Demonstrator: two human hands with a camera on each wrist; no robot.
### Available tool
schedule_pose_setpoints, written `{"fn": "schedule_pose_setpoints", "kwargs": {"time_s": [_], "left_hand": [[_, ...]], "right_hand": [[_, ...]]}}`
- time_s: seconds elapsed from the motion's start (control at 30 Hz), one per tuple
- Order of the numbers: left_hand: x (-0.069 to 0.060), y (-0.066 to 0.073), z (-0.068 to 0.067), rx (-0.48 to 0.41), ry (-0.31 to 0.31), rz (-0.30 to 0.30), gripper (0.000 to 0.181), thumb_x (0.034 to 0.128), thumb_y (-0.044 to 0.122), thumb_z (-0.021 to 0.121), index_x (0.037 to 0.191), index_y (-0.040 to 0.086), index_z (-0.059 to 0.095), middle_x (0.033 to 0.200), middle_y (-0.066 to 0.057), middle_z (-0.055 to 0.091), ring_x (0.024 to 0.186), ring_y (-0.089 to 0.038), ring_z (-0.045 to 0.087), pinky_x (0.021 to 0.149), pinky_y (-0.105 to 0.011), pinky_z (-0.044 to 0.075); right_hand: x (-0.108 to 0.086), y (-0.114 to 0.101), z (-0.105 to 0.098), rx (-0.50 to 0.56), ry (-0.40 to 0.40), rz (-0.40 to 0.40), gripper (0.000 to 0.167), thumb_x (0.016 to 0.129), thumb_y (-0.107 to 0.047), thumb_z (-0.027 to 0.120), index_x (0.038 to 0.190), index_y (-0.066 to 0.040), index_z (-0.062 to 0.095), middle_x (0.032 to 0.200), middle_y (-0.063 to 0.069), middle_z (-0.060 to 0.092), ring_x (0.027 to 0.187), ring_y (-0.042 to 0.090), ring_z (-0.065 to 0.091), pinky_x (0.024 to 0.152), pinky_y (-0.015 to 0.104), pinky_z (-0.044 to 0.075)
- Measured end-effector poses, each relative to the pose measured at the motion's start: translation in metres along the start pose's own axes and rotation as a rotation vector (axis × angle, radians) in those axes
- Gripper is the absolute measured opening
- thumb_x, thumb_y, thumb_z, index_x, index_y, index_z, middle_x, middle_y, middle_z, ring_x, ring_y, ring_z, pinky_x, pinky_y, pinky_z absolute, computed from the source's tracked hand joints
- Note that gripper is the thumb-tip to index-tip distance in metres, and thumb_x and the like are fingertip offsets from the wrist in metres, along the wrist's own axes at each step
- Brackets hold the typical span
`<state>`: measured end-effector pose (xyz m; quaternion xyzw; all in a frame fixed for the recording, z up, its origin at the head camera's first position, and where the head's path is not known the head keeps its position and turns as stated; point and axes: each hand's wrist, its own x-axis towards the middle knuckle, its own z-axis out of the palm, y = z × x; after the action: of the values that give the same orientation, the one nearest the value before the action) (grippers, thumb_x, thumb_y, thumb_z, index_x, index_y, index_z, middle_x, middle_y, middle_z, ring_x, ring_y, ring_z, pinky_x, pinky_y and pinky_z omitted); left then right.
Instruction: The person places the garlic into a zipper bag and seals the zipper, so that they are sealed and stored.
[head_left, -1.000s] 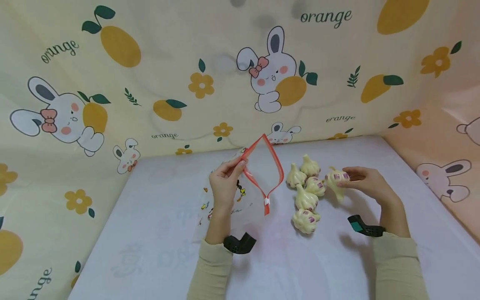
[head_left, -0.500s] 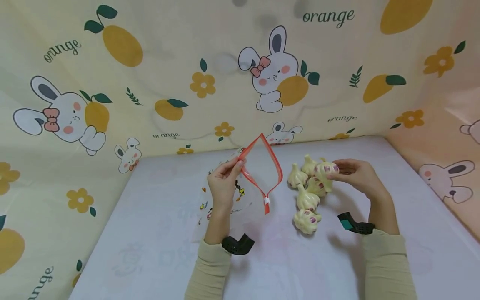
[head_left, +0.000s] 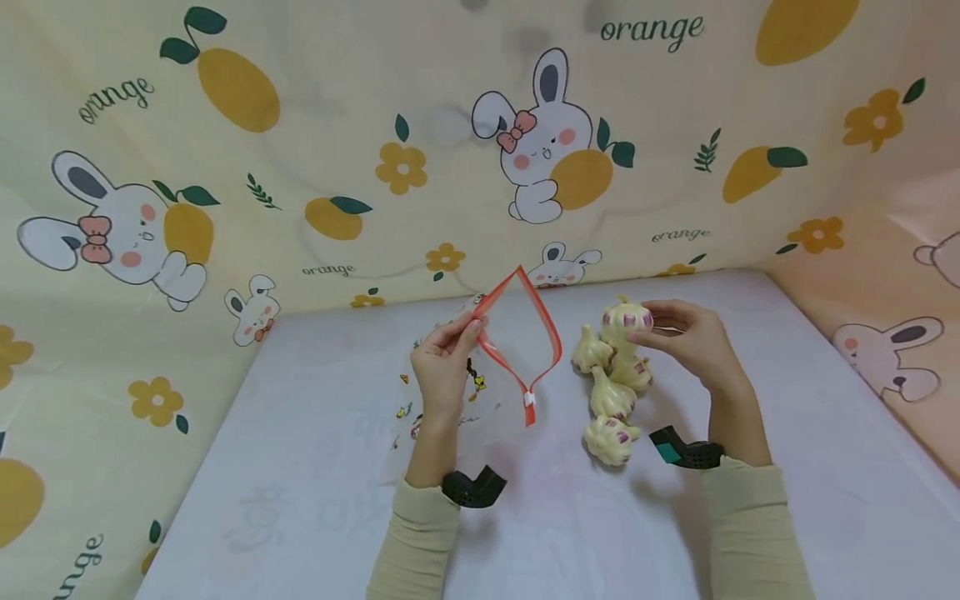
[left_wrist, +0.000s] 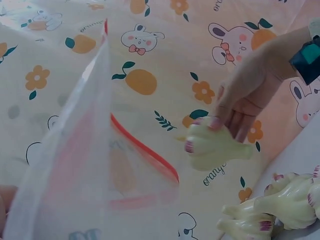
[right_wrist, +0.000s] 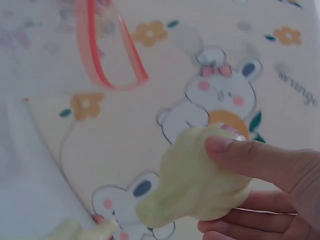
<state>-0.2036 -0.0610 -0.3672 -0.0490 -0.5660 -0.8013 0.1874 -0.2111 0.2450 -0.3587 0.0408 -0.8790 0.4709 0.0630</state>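
Note:
My left hand (head_left: 440, 367) pinches the rim of a clear zip bag (head_left: 557, 354), whose red-orange mouth gapes in a diamond shape. A white slider sits at the near corner of that mouth. Between thumb and fingers, my right hand (head_left: 693, 346) holds a garlic bulb (right_wrist: 192, 177) with purple patches, its stem pointing down in the head view. The held bulb is raised over several other garlic bulbs (head_left: 613, 396) lying in a cluster on the table. In the left wrist view the held bulb is to the right of the bag, apart from it.
The pale table (head_left: 300, 467) carries the bulb cluster right of the bag. A printed cloth (head_left: 420, 108) with rabbits and oranges hangs behind the table and along its sides. Each wrist wears a black camera mount.
My right hand has moved left with the garlic bulb, from the right of the cluster to above its far end. The left hand and the bag have shifted only slightly left.

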Motion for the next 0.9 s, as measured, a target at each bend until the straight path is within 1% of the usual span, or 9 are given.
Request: {"fn": "schedule_pose_setpoints", "kwargs": {"time_s": [0.07, 0.13, 0.27, 0.33, 0.37, 0.5, 0.57, 0.7, 0.9], "left_hand": [[0.0, 0.0, 0.0, -0.006, 0.003, 0.003, 0.029, 0.0865, 0.001, 0.068, 0.109, -0.016, 0.063, 0.083, 0.009, 0.076, 0.081, -0.002, 0.073, 0.078, -0.017, 0.057], [0.0, 0.001, -0.001, -0.012, 0.006, 0.002, 0.028, 0.0864, 0.001, 0.068, 0.109, -0.017, 0.063, 0.083, 0.008, 0.076, 0.081, -0.003, 0.073, 0.078, -0.017, 0.057], [-0.001, 0.001, -0.001, -0.003, 0.006, -0.001, 0.028, 0.0862, 0.001, 0.068, 0.108, -0.016, 0.064, 0.086, 0.003, 0.077, 0.082, -0.005, 0.073, 0.078, -0.018, 0.057], [0.0, 0.001, -0.001, 0.003, 0.007, -0.001, 0.028, 0.0862, 0.002, 0.068, 0.108, -0.015, 0.064, 0.087, 0.002, 0.077, 0.082, -0.005, 0.073, 0.078, -0.018, 0.057], [0.0, 0.001, -0.001, 0.009, 0.008, 0.001, 0.028, 0.0862, 0.002, 0.068, 0.108, -0.015, 0.064, 0.087, 0.002, 0.077, 0.082, -0.004, 0.073, 0.078, -0.018, 0.057], [0.0, 0.001, -0.001, -0.002, 0.011, -0.011, 0.028, 0.0858, 0.002, 0.069, 0.107, -0.016, 0.064, 0.084, 0.005, 0.077, 0.08, -0.003, 0.073, 0.076, -0.017, 0.057], [0.0, 0.0, 0.0, -0.014, 0.011, -0.018, 0.029, 0.0856, 0.001, 0.069, 0.108, -0.016, 0.064, 0.083, 0.006, 0.076, 0.08, -0.004, 0.073, 0.076, -0.017, 0.057], [-0.001, 0.0, 0.0, -0.03, 0.016, -0.021, 0.029, 0.0853, 0.001, 0.069, 0.108, -0.017, 0.063, 0.082, 0.006, 0.077, 0.079, -0.004, 0.073, 0.077, -0.017, 0.057], [-0.001, 0.001, 0.0, -0.008, 0.012, -0.025, 0.028, 0.0857, 0.002, 0.069, 0.107, -0.016, 0.064, 0.081, 0.01, 0.076, 0.08, -0.002, 0.073, 0.078, -0.017, 0.057]], "right_hand": [[-0.001, -0.005, 0.006, 0.038, 0.014, -0.014, 0.057, 0.084, -0.028, 0.075, 0.13, 0.0, 0.056, 0.104, -0.016, 0.06, 0.084, -0.016, 0.056, 0.075, 0.002, 0.046], [-0.001, -0.01, 0.011, 0.065, 0.029, -0.02, 0.057, 0.083, -0.026, 0.076, 0.129, 0.0, 0.057, 0.099, -0.022, 0.056, 0.083, -0.016, 0.057, 0.075, 0.001, 0.047], [-0.004, -0.019, 0.019, 0.102, 0.058, -0.026, 0.057, 0.084, -0.025, 0.075, 0.131, 0.0, 0.055, 0.11, -0.007, 0.06, 0.084, -0.017, 0.057, 0.076, 0.001, 0.047], [-0.004, -0.023, 0.023, 0.127, 0.071, -0.035, 0.058, 0.083, -0.024, 0.076, 0.131, 0.001, 0.055, 0.113, -0.004, 0.059, 0.085, -0.018, 0.058, 0.077, 0.001, 0.048], [-0.005, -0.025, 0.025, 0.143, 0.075, -0.045, 0.057, 0.083, -0.023, 0.076, 0.13, 0.001, 0.055, 0.112, -0.005, 0.06, 0.085, -0.018, 0.058, 0.077, 0.002, 0.048], [-0.008, -0.034, 0.03, 0.204, 0.078, -0.08, 0.055, 0.081, -0.017, 0.078, 0.128, 0.003, 0.056, 0.102, -0.024, 0.058, 0.086, -0.017, 0.06, 0.078, 0.004, 0.05], [-0.01, -0.038, 0.032, 0.229, 0.075, -0.102, 0.054, 0.08, -0.014, 0.078, 0.127, 0.004, 0.057, 0.099, -0.029, 0.057, 0.086, -0.016, 0.061, 0.078, 0.004, 0.051], [-0.013, -0.044, 0.039, 0.276, 0.073, -0.132, 0.053, 0.08, -0.01, 0.078, 0.126, 0.004, 0.057, 0.101, -0.028, 0.058, 0.089, -0.013, 0.061, 0.08, 0.005, 0.051], [-0.016, -0.053, 0.05, 0.375, 0.088, -0.165, 0.051, 0.079, -0.002, 0.076, 0.125, 0.009, 0.055, 0.102, -0.024, 0.061, 0.094, -0.009, 0.061, 0.083, 0.007, 0.051]]}}
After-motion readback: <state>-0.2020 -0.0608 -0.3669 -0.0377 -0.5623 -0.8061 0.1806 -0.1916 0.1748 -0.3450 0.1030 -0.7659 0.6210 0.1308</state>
